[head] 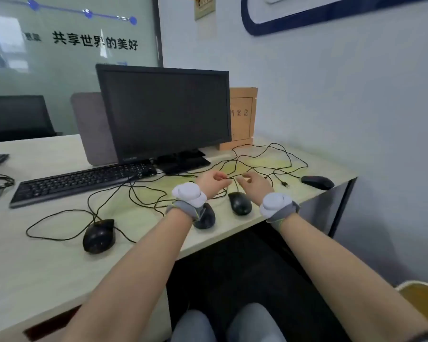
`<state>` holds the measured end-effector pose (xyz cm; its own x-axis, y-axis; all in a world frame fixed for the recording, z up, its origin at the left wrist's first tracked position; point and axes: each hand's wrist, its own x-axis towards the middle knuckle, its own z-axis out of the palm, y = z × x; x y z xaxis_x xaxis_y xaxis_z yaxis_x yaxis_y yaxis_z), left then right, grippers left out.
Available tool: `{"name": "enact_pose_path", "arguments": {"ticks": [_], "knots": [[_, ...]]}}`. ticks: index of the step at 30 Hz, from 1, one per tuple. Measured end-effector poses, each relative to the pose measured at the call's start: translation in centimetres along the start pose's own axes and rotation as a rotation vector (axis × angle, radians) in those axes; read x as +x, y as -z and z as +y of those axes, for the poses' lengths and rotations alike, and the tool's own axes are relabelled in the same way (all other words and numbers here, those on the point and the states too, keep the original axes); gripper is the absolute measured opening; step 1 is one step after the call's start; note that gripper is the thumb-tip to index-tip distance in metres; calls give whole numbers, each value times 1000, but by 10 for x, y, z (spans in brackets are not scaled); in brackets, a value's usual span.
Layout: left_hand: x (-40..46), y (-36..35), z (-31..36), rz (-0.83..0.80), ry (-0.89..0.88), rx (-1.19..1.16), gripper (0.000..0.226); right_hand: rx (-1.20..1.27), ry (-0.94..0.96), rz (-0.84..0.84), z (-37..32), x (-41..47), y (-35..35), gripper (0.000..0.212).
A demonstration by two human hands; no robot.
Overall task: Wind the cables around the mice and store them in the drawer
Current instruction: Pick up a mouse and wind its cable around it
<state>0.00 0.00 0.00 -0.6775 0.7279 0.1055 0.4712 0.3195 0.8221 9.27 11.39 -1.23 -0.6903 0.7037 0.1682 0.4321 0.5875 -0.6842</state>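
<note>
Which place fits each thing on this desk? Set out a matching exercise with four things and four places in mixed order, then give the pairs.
Things:
1. keyboard
2. brown box
3. USB plug
4. left hand

Places:
A. behind the monitor's right edge
B. on the desk, left of the far-right mouse
C. pinching a cable, facing the other hand
D. in front of the monitor, to its left

Pairs: 1-D, 2-A, 3-B, 4-C

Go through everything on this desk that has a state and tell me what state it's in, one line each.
Monitor: screen dark.
Far-left mouse: cable unwound, loose on the desk.
Mouse under left wrist: partly hidden, cable unwound.
Middle mouse: cable unwound.
Far-right mouse: lying apart, untouched.
Left hand: pinching a cable.
Right hand: fingers on the same cable.
USB plug: unplugged, lying free.
</note>
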Motion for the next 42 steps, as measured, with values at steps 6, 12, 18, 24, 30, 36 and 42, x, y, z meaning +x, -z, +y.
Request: {"name": "enact_pose_path", "arguments": {"ticks": [6, 12, 18, 24, 30, 36, 42], "knots": [[-7, -42, -14, -25, 41, 260, 33, -225, -170, -44, 35, -13, -19, 60], [-2, -55, -26, 8, 78, 279, 28, -413, -215, -67, 41, 0, -41, 79], [6, -49, -21, -83, 110, 304, 27, -356, -270, -23, 34, 11, -51, 67], [21, -18, 6, 93, -30, 67, 45, 152, 44, 28, 5, 22, 0, 48], [35, 33, 51, 285, -272, -127, 41, 294, 428, 22, -30, 25, 51, 54], [40, 40, 65, 175, -27, -536, 52, 565, 344, -9, -36, 32, 49, 56], [43, 41, 50, 93, -66, -780, 43, 880, 210, -44, -43, 42, 37, 43]]}}
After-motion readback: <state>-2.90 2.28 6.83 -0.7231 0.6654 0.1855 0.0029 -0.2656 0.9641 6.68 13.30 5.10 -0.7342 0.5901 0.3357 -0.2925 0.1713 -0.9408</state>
